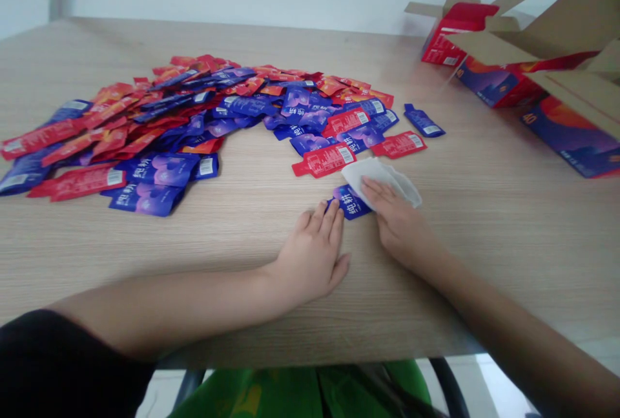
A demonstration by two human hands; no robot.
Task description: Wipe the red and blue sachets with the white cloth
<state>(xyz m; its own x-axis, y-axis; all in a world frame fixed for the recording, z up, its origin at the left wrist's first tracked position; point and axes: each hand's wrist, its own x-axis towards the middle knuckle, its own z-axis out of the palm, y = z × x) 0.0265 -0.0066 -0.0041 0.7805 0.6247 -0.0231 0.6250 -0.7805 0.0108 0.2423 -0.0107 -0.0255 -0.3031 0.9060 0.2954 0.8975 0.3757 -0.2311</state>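
Note:
A blue pouch (pixel 353 203) with white characters lies flat on the table. The fingertips of my left hand (pixel 316 251) rest on its left end, fingers stretched out and the thumb apart. My right hand (pixel 398 219) has a folded white wipe (pixel 372 172) under its fingers and presses it over the pouch's upper right part, which is hidden. The right thumb does not show clearly. Just beyond the wipe lie a red pouch (pixel 324 161) and another red pouch (pixel 401 145).
A wide heap of red and blue pouches (pixel 194 108) spreads across the table's (pixel 232 237) left and middle. One blue pouch (pixel 424 122) lies apart on the right. Open cardboard boxes (pixel 576 130) stand at the right, with a smaller red box (pixel 458 33) behind.

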